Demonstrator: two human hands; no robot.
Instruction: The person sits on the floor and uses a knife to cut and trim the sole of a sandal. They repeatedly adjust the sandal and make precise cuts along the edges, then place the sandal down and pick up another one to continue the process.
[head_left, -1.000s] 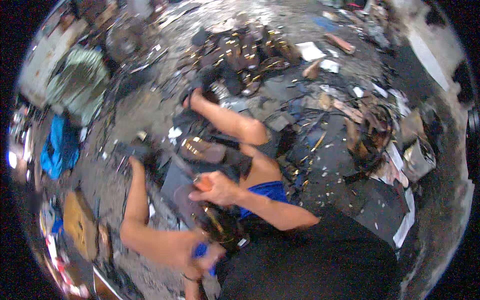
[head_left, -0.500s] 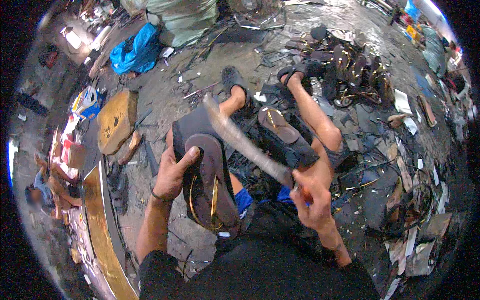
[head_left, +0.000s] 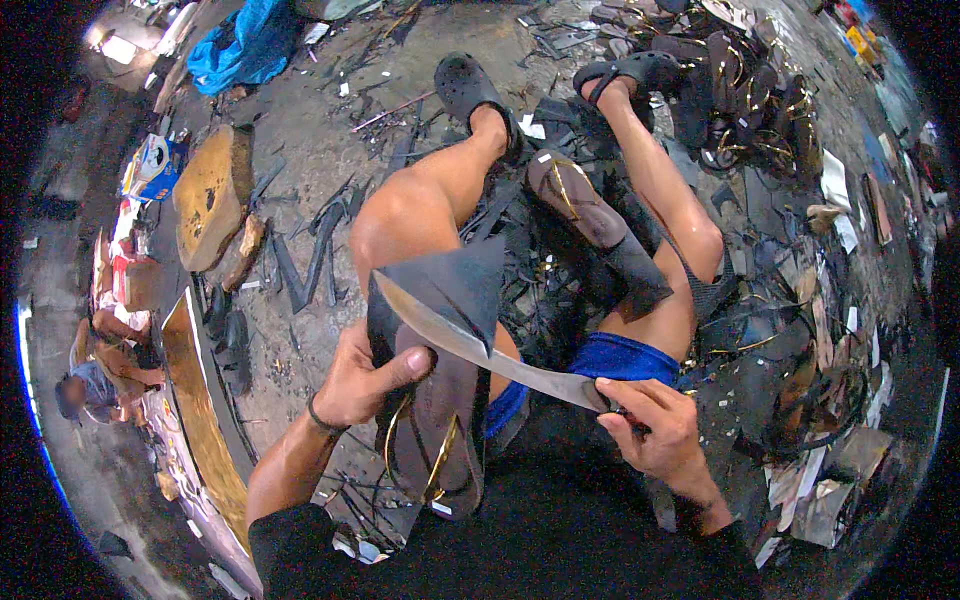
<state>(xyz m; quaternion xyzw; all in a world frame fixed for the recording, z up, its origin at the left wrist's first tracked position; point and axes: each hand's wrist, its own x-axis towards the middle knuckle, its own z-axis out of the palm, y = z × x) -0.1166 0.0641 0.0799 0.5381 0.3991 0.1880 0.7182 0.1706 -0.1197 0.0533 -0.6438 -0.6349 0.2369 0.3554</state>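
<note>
My left hand grips a flip-flop with a dark footbed and gold-trimmed straps, thumb pressed on top of it. A sheet of black sole material sticks out past the flip-flop's far end and looks partly cut and folded over. In my right hand is a long curved knife, fingers closed around its handle. Its blade lies across the sheet at the flip-flop's end, tip pointing far left. A second flip-flop, also on black sole material, rests between my legs, close to my right thigh.
Black offcuts litter the ground around my feet. A pile of gold-strapped flip-flops lies far right. At left are a thick tan block, a long brown board and another person sitting. A blue bag lies far left.
The knife, blurred and above the sheet's left part before, now lies across the sheet, which shows a folded, cut edge. The flip-flop has shifted slightly nearer me. The view has tilted.
</note>
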